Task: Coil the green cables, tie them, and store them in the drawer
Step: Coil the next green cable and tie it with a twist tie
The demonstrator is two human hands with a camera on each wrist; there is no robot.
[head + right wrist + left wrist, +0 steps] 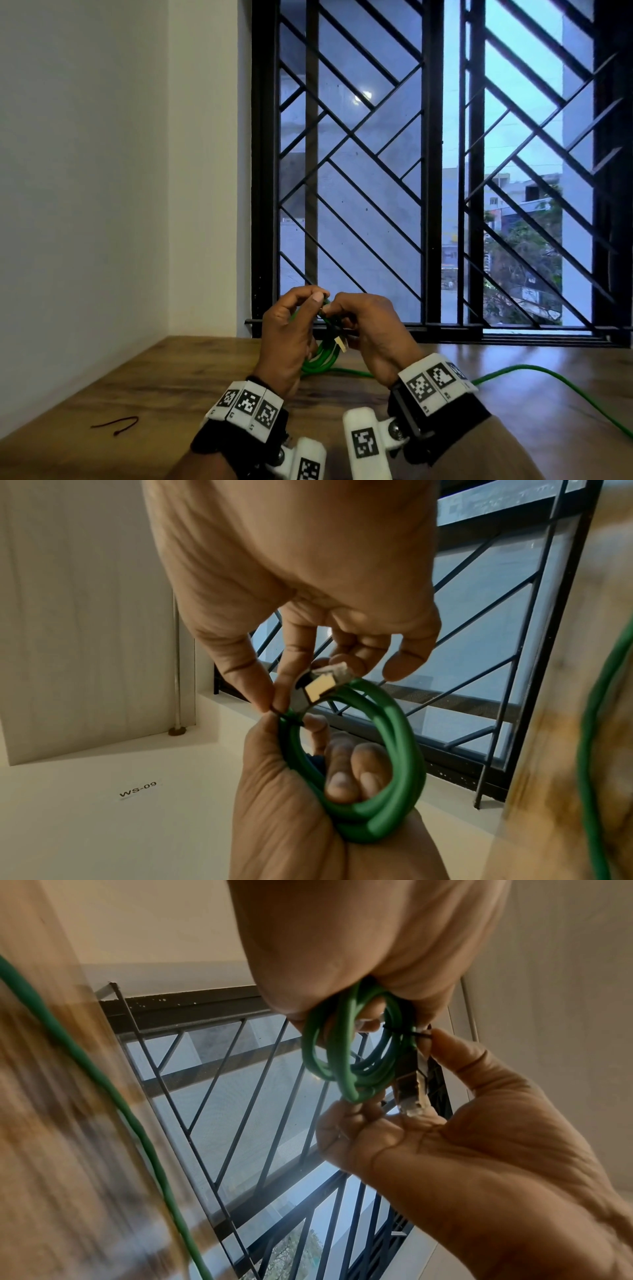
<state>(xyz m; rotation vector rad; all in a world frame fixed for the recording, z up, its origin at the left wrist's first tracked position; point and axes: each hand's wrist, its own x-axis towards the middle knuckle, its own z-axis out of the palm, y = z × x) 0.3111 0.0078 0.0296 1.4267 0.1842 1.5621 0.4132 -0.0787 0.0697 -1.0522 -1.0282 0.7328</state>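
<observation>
Right wrist view: green cable coil of several loops, raised above the counter before the barred window. Thin dark tie wrapped across the loops at the top of the coil, just beside the plug connector. Tying step judged in progress; coil not yet secured, drawer not in view.

Risks: tie slipping from the pinch before being twisted shut, through its thinness and the crowding connector; loops springing apart if the left grip loosens; connector snagging in the tie. Second green cable lying uncoiled on the counter, well apart to the right, liable to be dragged or tangled. Second dark tie lying on the counter to the left.

Left hand: curled through the coil, fingers inside the loops, thumb pressing at the tie. Right hand: thumb and forefinger pressed together, pinching the tie end; remaining fingers loosely bent near the connector.
</observation>
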